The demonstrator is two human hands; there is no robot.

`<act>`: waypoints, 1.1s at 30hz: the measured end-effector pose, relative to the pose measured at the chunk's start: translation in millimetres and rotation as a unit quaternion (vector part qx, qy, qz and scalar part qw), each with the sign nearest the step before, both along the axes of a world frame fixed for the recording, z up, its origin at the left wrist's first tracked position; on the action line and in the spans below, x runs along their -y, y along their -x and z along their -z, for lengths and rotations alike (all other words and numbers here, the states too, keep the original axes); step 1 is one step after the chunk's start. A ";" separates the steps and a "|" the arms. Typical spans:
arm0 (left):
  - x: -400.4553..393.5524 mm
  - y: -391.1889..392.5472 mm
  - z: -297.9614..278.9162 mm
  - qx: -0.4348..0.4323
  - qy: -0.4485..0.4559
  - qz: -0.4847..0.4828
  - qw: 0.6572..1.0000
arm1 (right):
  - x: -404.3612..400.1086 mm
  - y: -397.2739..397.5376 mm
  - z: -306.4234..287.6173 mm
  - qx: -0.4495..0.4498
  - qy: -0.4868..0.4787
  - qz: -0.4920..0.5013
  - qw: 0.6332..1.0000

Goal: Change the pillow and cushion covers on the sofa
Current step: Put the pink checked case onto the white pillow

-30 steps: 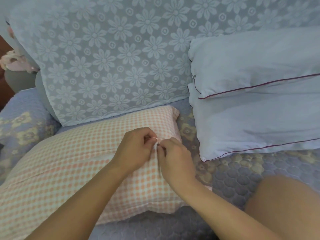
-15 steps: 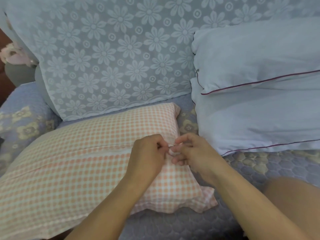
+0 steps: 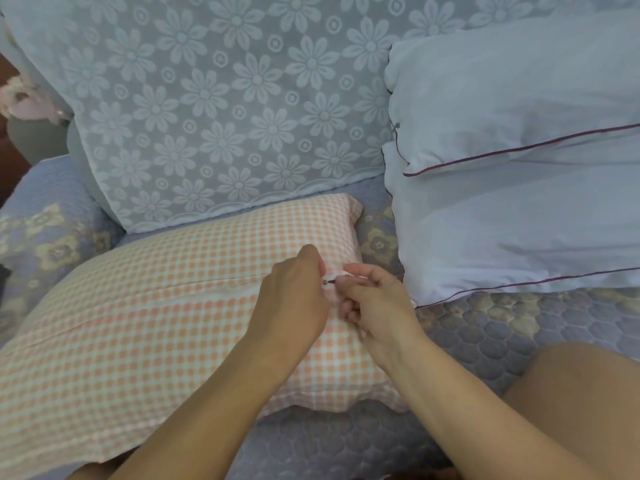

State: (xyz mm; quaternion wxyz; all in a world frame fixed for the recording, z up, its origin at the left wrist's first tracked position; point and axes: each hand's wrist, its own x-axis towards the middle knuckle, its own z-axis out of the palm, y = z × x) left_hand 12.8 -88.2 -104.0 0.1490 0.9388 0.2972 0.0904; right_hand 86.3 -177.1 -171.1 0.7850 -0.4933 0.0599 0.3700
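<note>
Both hands were pinching at the zipper pull (image 3: 329, 280) near the right end of the checked pillow (image 3: 138, 323): left hand (image 3: 294, 299) on it, right hand (image 3: 375, 299) gripping the cover beside it. The pillow lay flat on the sofa seat (image 3: 485, 327), two white pillows (image 3: 519, 168) stacked just right of it.

Legible text, labels, brands, numbers, signs: none. I can read nothing on the checked pillow (image 3: 166, 317) under my hands, on the two white pillows (image 3: 512, 161) beside it, or on the floral lace cover (image 3: 221, 109).
</note>
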 end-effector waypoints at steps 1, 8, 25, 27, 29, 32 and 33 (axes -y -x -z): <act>-2.6 4.3 -3.0 -0.012 -0.021 -0.006 1.000 | -0.6 -1.0 1.0 0.002 0.004 0.009 1.000; -29.3 15.9 -26.3 0.023 0.157 -0.099 0.982 | -8.1 24.3 2.5 0.584 0.279 -0.017 0.762; -54.2 43.1 -18.8 0.036 0.017 0.072 0.997 | -35.8 28.1 -2.5 0.616 0.200 -0.005 0.762; -67.9 48.1 -8.4 -0.004 -0.148 0.171 0.974 | -36.4 31.2 -5.2 0.606 0.210 0.013 0.767; -75.6 51.1 0.6 -0.033 -0.251 0.239 0.937 | -37.3 36.3 -7.4 0.614 0.238 0.037 0.751; -77.7 46.8 0.4 -0.042 -0.323 0.275 0.905 | -40.5 40.3 -8.8 0.621 0.278 0.061 0.731; -77.1 44.5 -2.4 -0.039 -0.335 0.271 0.902 | -41.1 38.4 -9.1 0.614 0.286 0.058 0.733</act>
